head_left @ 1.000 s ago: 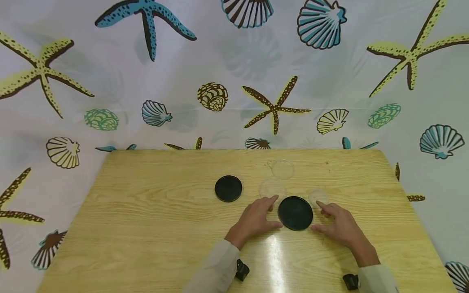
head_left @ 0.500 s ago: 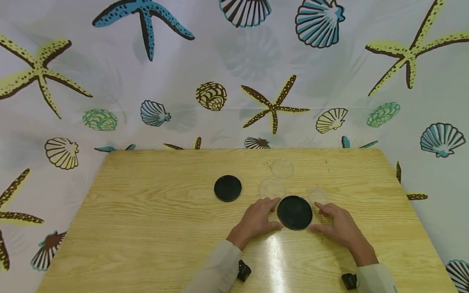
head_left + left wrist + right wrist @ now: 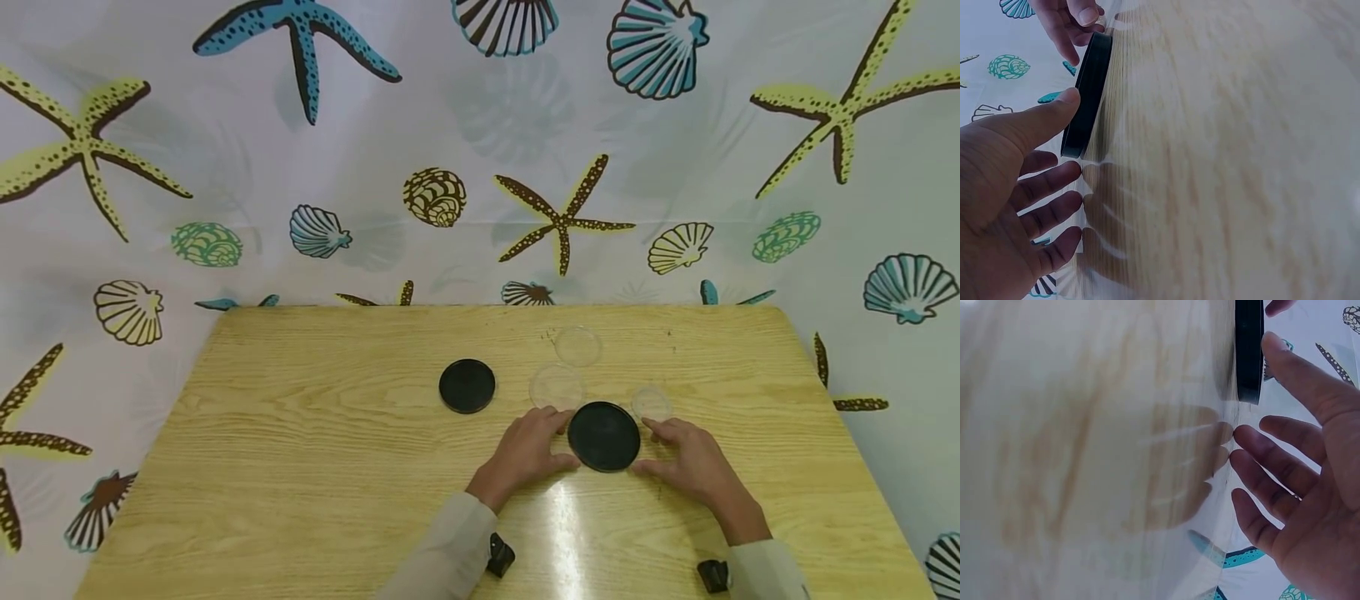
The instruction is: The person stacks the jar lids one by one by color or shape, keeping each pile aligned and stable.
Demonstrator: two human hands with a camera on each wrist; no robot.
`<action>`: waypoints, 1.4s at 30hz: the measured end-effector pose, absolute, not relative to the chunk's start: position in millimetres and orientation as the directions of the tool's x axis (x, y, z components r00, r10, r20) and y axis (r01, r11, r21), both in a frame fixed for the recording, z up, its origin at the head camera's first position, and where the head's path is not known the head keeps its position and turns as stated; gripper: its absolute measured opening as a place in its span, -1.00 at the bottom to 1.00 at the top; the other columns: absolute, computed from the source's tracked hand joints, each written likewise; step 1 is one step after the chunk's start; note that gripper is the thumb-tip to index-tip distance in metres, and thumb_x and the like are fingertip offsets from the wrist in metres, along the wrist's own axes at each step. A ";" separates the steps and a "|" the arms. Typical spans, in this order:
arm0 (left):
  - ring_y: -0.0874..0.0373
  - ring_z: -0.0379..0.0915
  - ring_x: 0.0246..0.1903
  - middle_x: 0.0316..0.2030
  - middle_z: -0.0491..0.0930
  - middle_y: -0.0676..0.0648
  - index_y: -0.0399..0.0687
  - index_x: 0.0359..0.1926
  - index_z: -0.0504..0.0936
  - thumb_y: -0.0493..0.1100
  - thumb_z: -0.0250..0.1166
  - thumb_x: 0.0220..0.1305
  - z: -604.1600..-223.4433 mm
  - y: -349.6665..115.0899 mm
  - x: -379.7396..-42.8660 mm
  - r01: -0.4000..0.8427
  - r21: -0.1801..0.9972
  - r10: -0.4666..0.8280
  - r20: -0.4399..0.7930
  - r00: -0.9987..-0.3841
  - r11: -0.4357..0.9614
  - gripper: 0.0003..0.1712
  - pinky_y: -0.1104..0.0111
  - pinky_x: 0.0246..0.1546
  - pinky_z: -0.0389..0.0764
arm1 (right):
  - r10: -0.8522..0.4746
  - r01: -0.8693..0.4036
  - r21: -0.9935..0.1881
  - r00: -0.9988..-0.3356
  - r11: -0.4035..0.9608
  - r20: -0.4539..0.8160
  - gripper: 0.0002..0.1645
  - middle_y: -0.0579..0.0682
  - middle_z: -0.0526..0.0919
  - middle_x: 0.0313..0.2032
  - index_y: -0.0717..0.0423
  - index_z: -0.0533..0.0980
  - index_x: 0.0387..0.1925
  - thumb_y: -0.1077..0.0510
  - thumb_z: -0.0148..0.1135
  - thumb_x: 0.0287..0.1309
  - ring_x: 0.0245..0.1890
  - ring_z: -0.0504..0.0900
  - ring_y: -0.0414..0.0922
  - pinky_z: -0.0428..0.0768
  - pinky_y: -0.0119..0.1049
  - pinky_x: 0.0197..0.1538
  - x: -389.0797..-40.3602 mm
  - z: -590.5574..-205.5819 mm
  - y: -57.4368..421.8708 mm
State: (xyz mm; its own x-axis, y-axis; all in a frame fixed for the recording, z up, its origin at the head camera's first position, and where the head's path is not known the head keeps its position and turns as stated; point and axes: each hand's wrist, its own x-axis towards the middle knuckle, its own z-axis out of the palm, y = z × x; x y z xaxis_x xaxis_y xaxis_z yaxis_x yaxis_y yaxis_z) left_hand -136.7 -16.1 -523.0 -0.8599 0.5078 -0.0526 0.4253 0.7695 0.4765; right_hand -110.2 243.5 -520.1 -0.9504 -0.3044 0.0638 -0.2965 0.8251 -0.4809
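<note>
High head view, low wrist views

A wood-grain table and seashell-print cloth suggest an indoor workspace.

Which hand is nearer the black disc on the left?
Left. The left hand sits to the right of the left black disc, closer to the person; the right hand is farther right, beyond the other black disc.

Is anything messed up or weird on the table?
Nothing big stands out: I see no spill, and neither the nearer black disc nor the farther black disc looks broken. One small oddity: dark specks on the wood-grain tabletop near the farthest clear disc, unlike the grain. They're too tiny to identify.
</note>
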 end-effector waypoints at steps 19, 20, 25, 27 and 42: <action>0.25 0.33 -0.32 -0.29 0.49 0.09 0.01 0.03 0.56 0.13 0.43 0.02 -524.1 -14.9 -139.1 0.419 0.492 0.491 -0.019 -0.871 0.763 -0.43 0.43 -0.34 0.38 | -0.281 -0.248 -0.491 -0.960 0.835 0.007 -0.21 -0.02 0.59 -0.27 0.22 0.51 0.13 -0.08 0.49 -0.15 -0.36 0.50 -0.17 0.45 -0.25 -0.31 -112.9 -519.5 238.7; 0.25 0.33 -0.32 -0.29 0.49 0.10 0.01 0.03 0.56 0.14 0.43 0.02 -524.4 -14.6 -139.3 0.420 0.489 0.490 -0.018 -0.872 0.765 -0.43 0.43 -0.34 0.37 | -0.281 -0.248 -0.490 -0.960 0.836 0.007 -0.22 -0.02 0.59 -0.27 0.22 0.51 0.12 -0.07 0.49 -0.14 -0.35 0.51 -0.16 0.46 -0.24 -0.31 -112.8 -519.3 238.5; 0.26 0.30 -0.33 -0.32 0.45 0.12 0.02 -0.01 0.56 0.15 0.41 0.03 -525.4 -13.9 -140.0 0.424 0.475 0.489 -0.016 -0.872 0.772 -0.46 0.44 -0.35 0.33 | -0.282 -0.248 -0.488 -0.959 0.837 0.005 -0.25 -0.01 0.59 -0.27 0.21 0.53 0.11 -0.06 0.48 -0.13 -0.33 0.53 -0.14 0.46 -0.25 -0.31 -112.7 -517.8 237.5; 0.26 0.29 -0.35 -0.32 0.45 0.11 0.01 -0.03 0.56 0.14 0.41 0.04 -524.6 -13.8 -140.2 0.423 0.475 0.488 -0.015 -0.873 0.772 -0.47 0.44 -0.36 0.32 | -0.281 -0.246 -0.493 -0.960 0.834 0.003 -0.26 -0.01 0.59 -0.26 0.21 0.53 0.10 -0.06 0.48 -0.13 -0.32 0.53 -0.13 0.46 -0.25 -0.30 -113.0 -517.4 237.1; 0.28 0.30 -0.37 -0.33 0.47 0.11 0.02 -0.05 0.57 0.15 0.42 0.01 -525.2 -12.2 -142.7 0.429 0.443 0.483 -0.010 -0.876 0.787 -0.48 0.48 -0.38 0.33 | -0.274 -0.229 -0.511 -0.962 0.828 -0.013 -0.26 -0.01 0.58 -0.25 0.25 0.55 0.07 -0.07 0.48 -0.13 -0.33 0.52 -0.15 0.45 -0.28 -0.33 -114.6 -516.4 236.1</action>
State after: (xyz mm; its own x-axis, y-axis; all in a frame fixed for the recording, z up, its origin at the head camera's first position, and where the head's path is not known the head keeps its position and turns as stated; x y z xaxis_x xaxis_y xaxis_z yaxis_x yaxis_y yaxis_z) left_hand -142.7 -12.2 -525.2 -0.8756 0.4830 -0.0099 0.4291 0.7870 0.4433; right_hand -114.6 236.1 -516.4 -0.9616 -0.2742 -0.0127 -0.2295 0.8285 -0.5109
